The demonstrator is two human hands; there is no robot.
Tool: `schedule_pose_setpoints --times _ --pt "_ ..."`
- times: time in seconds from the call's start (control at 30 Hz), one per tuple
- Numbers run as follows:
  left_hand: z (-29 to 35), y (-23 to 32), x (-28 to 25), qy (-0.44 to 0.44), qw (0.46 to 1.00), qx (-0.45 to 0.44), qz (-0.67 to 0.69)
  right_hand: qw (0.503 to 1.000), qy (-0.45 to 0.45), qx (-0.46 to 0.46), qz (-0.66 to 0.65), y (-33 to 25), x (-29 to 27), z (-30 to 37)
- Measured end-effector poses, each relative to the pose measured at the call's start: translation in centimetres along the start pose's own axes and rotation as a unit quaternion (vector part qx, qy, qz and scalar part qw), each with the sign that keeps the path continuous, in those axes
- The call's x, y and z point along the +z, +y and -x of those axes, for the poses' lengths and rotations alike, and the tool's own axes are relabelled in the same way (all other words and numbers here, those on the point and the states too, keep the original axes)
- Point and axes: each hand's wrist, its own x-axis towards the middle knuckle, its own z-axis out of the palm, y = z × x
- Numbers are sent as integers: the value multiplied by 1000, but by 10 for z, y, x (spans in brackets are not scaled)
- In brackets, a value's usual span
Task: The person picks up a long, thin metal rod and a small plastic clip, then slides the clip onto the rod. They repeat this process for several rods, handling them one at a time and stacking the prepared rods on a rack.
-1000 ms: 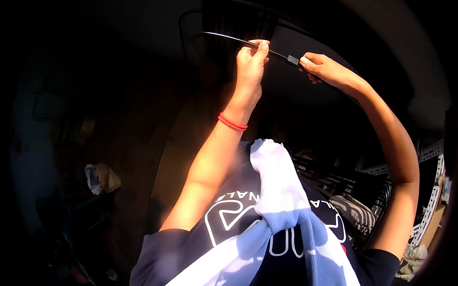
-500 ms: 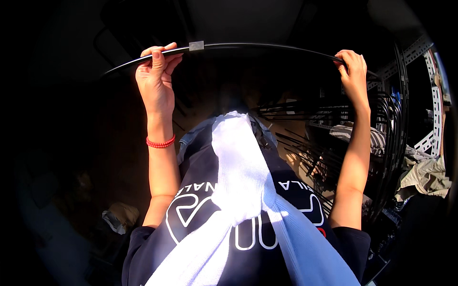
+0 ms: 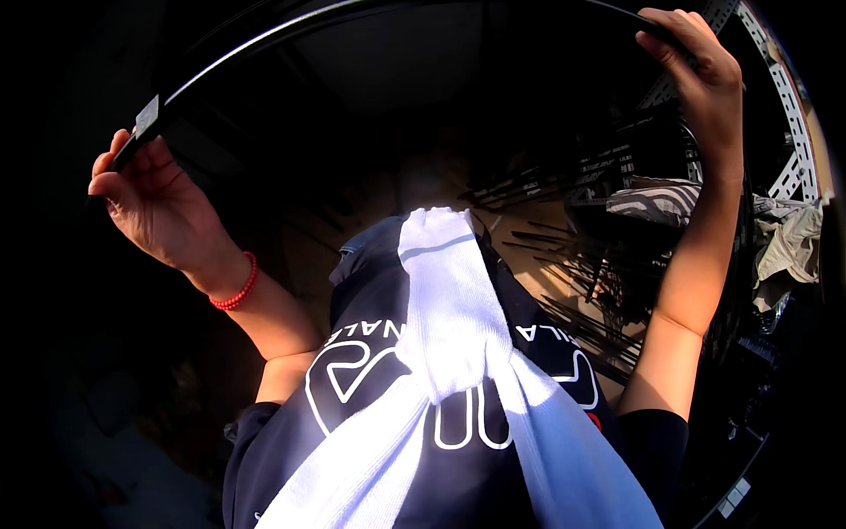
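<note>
A long, thin black rod (image 3: 233,60) arcs across the top of the view, and its middle runs out past the upper edge. At the far left my left hand (image 3: 163,203) is closed round it, thumb on one side and fingers on the other. Just beyond those fingers a small pale grey label (image 3: 147,115) is wrapped on the rod. On the upper right my right hand (image 3: 705,84) grips the same rod, with fingers curled over it. Both arms are raised and spread wide. Darkness hides the rod's ends.
A perforated white metal rack (image 3: 797,132) stands at the right. Several black rods (image 3: 564,238) lie beside it, near a striped cloth (image 3: 656,201) and a crumpled beige cloth (image 3: 789,247). A pale scarf (image 3: 449,300) hangs down my front.
The rod has come up and closer, tilting so its left part drops lower. My left hand has moved left and down with it; my right hand has moved up and right.
</note>
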Motion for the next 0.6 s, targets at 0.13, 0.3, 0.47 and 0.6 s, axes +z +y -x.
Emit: schedule_pose_setpoints --times 0.13,0.3,0.47,0.6 --pt "-18 34 17 -5 997 57 48 991 84 -57 88 -40 -25 -14" --pt "-39 50 40 -9 980 112 166 991 109 -80 -2 -31 -46 -17" --pt "-38 42 77 29 959 182 213 986 131 -96 45 -52 -34 -42" --pt "-42 86 76 -40 950 261 166 972 179 -145 39 -72 -42 -52"
